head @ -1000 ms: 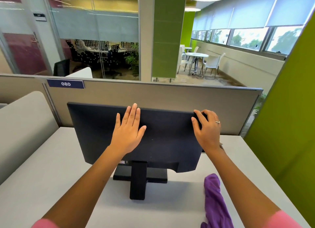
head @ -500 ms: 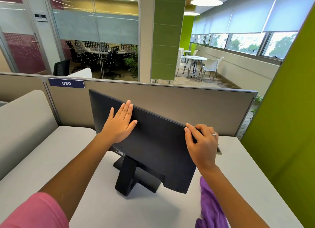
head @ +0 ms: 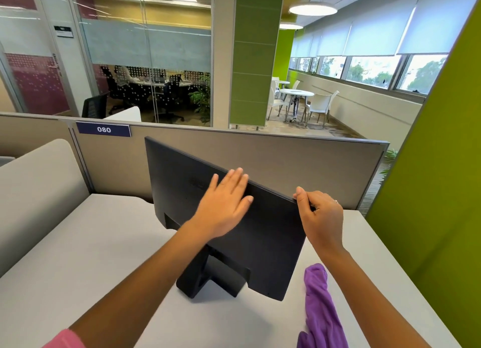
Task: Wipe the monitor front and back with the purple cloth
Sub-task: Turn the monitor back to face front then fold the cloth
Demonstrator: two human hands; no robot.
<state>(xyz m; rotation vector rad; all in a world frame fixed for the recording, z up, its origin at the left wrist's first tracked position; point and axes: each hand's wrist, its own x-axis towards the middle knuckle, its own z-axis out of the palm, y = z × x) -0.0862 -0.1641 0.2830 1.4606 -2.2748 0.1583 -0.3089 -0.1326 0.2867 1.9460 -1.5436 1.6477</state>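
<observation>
Monitor (head: 260, 233) back-on — right hand (head: 321, 217) grips its corner

A: The monitor (head: 229, 217) has swung further, hasn't it? A second ago its back faced us squarely.

B: Yes, now its right edge points at the desk's near edge. The left hand (head: 223, 207) slid right, towards the right hand (head: 318, 217) gripping the top corner.
</observation>
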